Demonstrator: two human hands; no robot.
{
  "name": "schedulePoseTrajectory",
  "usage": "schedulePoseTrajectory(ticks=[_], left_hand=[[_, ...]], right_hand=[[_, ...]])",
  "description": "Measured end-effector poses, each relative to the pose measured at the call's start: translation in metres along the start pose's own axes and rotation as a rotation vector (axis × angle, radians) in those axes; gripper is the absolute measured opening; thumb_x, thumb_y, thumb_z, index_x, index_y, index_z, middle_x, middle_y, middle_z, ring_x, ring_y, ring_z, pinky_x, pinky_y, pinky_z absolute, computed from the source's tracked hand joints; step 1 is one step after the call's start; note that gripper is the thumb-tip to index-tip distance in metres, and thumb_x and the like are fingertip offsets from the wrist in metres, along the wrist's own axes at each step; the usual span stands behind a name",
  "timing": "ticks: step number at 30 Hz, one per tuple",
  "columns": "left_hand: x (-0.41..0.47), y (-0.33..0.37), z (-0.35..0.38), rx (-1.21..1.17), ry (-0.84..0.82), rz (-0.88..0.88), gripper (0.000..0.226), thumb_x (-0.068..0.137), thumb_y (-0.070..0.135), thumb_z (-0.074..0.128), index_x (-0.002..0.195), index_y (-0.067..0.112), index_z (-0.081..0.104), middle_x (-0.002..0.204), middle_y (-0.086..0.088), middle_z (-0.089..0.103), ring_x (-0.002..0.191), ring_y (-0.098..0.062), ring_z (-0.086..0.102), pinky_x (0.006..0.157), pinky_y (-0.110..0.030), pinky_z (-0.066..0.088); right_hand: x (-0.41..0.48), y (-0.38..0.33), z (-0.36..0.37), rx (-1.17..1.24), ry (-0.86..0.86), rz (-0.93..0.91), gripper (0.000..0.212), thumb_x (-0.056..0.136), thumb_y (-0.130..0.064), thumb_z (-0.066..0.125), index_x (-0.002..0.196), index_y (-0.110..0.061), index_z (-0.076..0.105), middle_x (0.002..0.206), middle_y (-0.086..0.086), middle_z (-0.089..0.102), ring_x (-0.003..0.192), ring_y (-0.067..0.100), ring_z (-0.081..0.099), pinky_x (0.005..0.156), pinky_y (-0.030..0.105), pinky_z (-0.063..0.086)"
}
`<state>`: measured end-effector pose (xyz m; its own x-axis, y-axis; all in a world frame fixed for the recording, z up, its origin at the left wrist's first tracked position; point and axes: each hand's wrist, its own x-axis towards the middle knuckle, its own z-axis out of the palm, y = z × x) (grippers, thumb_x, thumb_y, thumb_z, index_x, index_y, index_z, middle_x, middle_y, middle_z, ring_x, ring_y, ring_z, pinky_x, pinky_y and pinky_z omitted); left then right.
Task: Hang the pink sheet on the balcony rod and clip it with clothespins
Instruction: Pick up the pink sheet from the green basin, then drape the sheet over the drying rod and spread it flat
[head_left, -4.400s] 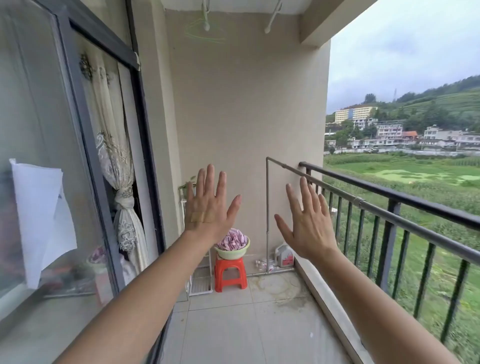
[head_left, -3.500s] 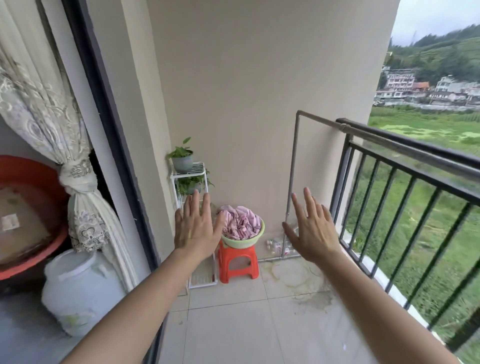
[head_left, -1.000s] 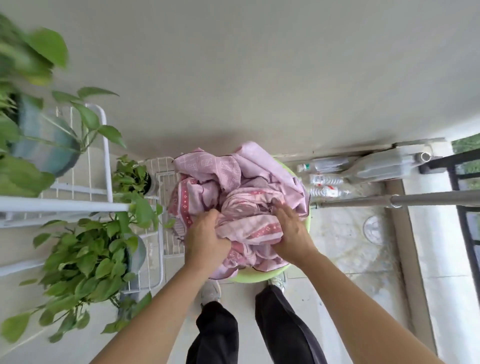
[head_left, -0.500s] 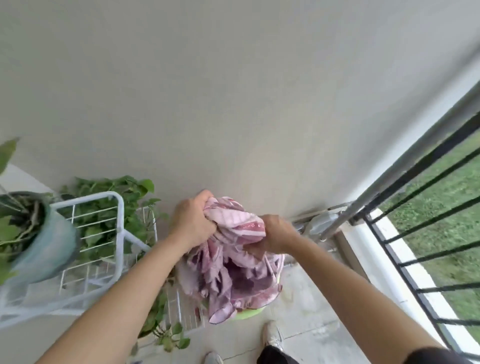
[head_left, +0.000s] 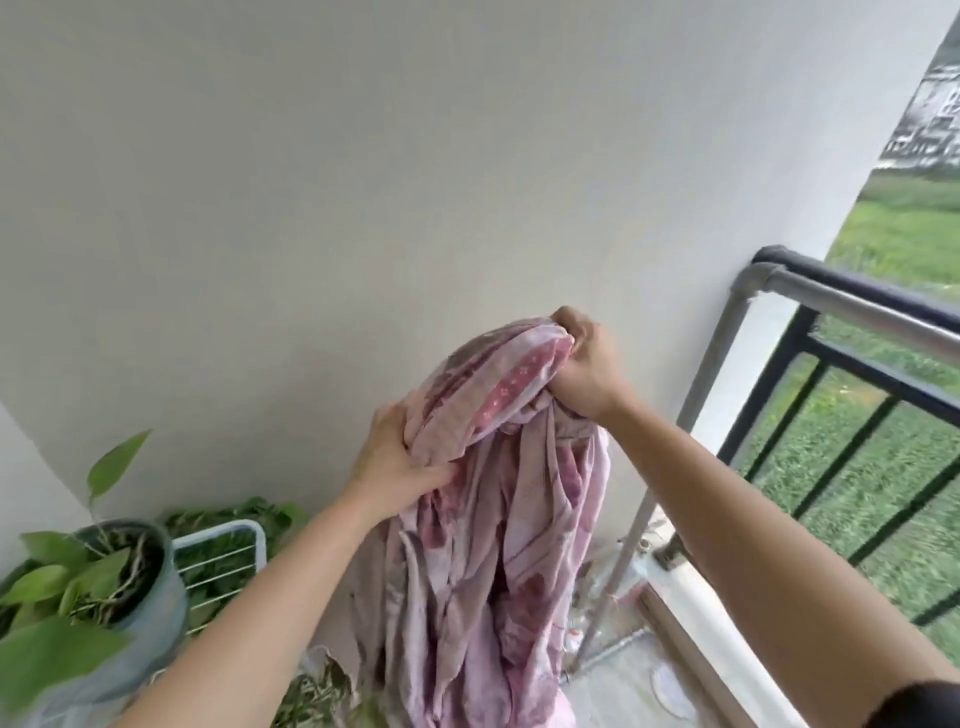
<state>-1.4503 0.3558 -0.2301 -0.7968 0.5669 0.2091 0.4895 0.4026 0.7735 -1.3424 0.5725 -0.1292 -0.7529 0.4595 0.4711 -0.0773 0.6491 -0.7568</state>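
Gripping the bunched pink sheet (head_left: 483, 519), both hands are closing on fabric: right hand (head_left: 584, 364) highest, left hand (head_left: 400, 457) lower, just left of the steel balcony rod (head_left: 852, 306), not touching it.

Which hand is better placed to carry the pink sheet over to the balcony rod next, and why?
Probably the right hand: it grips the pink sheet's top bunch, higher and nearer the silver rod. The left hand holds lower, farther away.

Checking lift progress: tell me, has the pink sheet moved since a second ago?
Yes. The pink sheet has come up, from the basin to near the rod.
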Motion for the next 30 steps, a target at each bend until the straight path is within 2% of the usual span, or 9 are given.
schedulePoseTrajectory(ticks=[3, 6, 9, 12, 16, 21, 24, 26, 30], left_hand=[[-0.001, 0.002, 0.017, -0.347, -0.298, -0.090, 0.081, 0.053, 0.035, 0.090, 0.124, 0.048, 0.052, 0.111, 0.022, 0.069, 0.101, 0.004, 0.065, 0.090, -0.025, 0.052], [0.005, 0.007, 0.021, -0.189, -0.438, -0.098, 0.035, 0.049, 0.051, 0.084, 0.081, 0.052, 0.070, 0.084, 0.025, 0.073, 0.086, 0.002, 0.069, 0.077, -0.019, 0.052], [0.027, 0.025, 0.006, -0.006, -0.189, 0.039, 0.021, 0.065, 0.050, 0.064, 0.075, 0.034, 0.073, 0.079, 0.014, 0.072, 0.083, -0.013, 0.068, 0.068, -0.028, 0.051], [0.058, 0.061, -0.019, 0.097, 0.172, 0.290, 0.031, 0.069, 0.034, 0.043, 0.066, 0.009, 0.062, 0.067, -0.007, 0.062, 0.070, -0.028, 0.055, 0.060, -0.034, 0.042], [0.080, 0.121, -0.043, -0.051, 0.273, 0.421, 0.020, 0.078, 0.008, 0.056, 0.063, 0.009, 0.042, 0.058, -0.003, 0.045, 0.060, -0.023, 0.039, 0.053, -0.034, 0.030], [0.069, 0.181, -0.063, -0.302, 0.226, 0.577, 0.038, 0.080, 0.002, 0.056, 0.062, 0.020, 0.027, 0.059, 0.004, 0.031, 0.061, -0.011, 0.027, 0.052, -0.030, 0.025], [0.056, 0.208, -0.074, -0.614, 0.068, 0.521, 0.019, 0.078, 0.025, 0.054, 0.066, 0.018, 0.041, 0.069, -0.002, 0.045, 0.072, -0.014, 0.042, 0.064, -0.034, 0.040], [0.051, 0.217, -0.080, -0.741, -0.019, 0.480, 0.028, 0.073, 0.033, 0.054, 0.078, 0.006, 0.051, 0.075, -0.005, 0.055, 0.077, -0.016, 0.052, 0.074, -0.034, 0.047], [0.056, 0.217, -0.093, -0.559, -0.081, 0.526, 0.010, 0.083, 0.026, 0.053, 0.074, 0.023, 0.051, 0.061, 0.018, 0.057, 0.061, -0.005, 0.053, 0.063, -0.023, 0.047]], right_hand=[[-0.009, -0.022, -0.016, 0.049, 0.012, -0.030, 0.021, 0.071, -0.024, 0.069, 0.075, -0.010, 0.054, 0.068, -0.004, 0.056, 0.064, 0.008, 0.048, 0.058, 0.031, 0.043], [-0.035, -0.028, -0.037, 0.001, 0.002, -0.018, 0.027, 0.070, -0.030, 0.073, 0.078, -0.014, 0.052, 0.068, -0.007, 0.057, 0.062, 0.004, 0.049, 0.057, 0.025, 0.044], [-0.063, -0.022, -0.064, -0.135, -0.020, 0.092, 0.053, 0.065, -0.040, 0.080, 0.109, -0.027, 0.054, 0.090, -0.023, 0.067, 0.078, -0.007, 0.063, 0.073, 0.021, 0.055], [-0.087, -0.014, -0.080, -0.357, -0.141, 0.143, 0.124, 0.047, -0.051, 0.094, 0.148, -0.050, 0.022, 0.120, -0.040, 0.054, 0.108, -0.016, 0.054, 0.098, 0.026, 0.044], [-0.107, 0.004, -0.072, -0.488, -0.174, 0.280, 0.155, 0.043, -0.058, 0.093, 0.149, -0.051, -0.018, 0.156, -0.001, 0.037, 0.140, 0.021, 0.037, 0.104, 0.033, 0.032], [-0.109, 0.017, -0.059, -0.170, 0.018, 0.386, 0.153, 0.040, -0.059, 0.095, 0.157, -0.037, 0.000, 0.153, -0.002, 0.034, 0.136, 0.015, 0.039, 0.115, 0.042, 0.033], [-0.100, 0.015, -0.054, 0.110, -0.210, 0.276, 0.099, 0.062, -0.033, 0.094, 0.146, -0.034, 0.041, 0.145, -0.004, 0.051, 0.134, 0.014, 0.046, 0.114, 0.040, 0.039], [-0.096, 0.007, -0.050, 0.261, -0.424, 0.210, 0.074, 0.074, -0.015, 0.088, 0.135, -0.039, 0.052, 0.130, -0.009, 0.065, 0.122, 0.011, 0.061, 0.099, 0.022, 0.050], [-0.083, 0.018, -0.056, 0.177, -0.455, 0.205, 0.051, 0.078, -0.013, 0.084, 0.121, -0.031, 0.066, 0.116, -0.006, 0.073, 0.108, 0.012, 0.069, 0.087, 0.022, 0.055]])
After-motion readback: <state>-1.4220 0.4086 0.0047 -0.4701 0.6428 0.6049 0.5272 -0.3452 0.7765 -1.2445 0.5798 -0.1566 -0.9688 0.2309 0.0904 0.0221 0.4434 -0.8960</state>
